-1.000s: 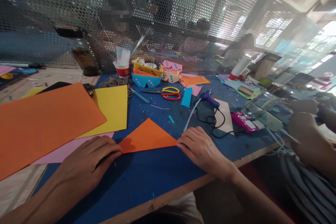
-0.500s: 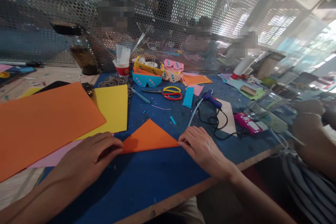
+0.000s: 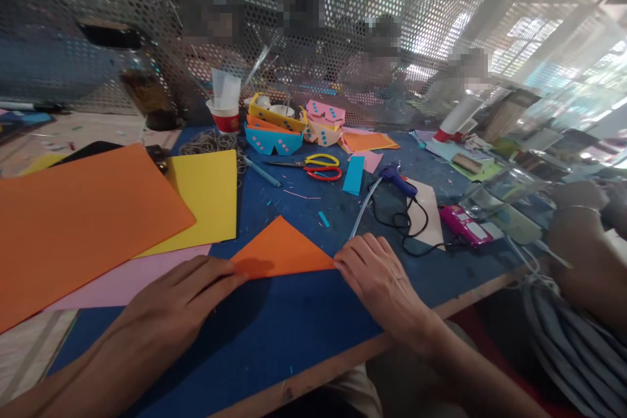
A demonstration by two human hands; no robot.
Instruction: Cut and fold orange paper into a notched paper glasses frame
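A folded orange paper triangle (image 3: 281, 249) lies on the blue tabletop, point facing away from me and long edge toward me. My left hand (image 3: 196, 290) pinches its left corner between thumb and fingers. At the opposite corner, my right hand (image 3: 375, 274) is closed with its fingertips on the paper. Just beyond the triangle are scissors (image 3: 323, 168) with yellow and red handles, a blue paper strip (image 3: 353, 175) and a light-blue pen (image 3: 263, 172). A blue glue gun (image 3: 399, 181) with a clear glue stick lies past my right hand.
Large orange (image 3: 93, 222) and yellow (image 3: 208, 199) sheets overlap at left. Paper glasses (image 3: 273, 142), a paper cup (image 3: 224, 117) and a jar (image 3: 147, 95) stand along the perforated metal screen. At right are a pink device (image 3: 465, 225) and another person's arm (image 3: 578, 235).
My left hand has slid right and onto the triangle's left corner, its fingers flatter over the paper. My right hand stays at the right corner. The view has shifted slightly.
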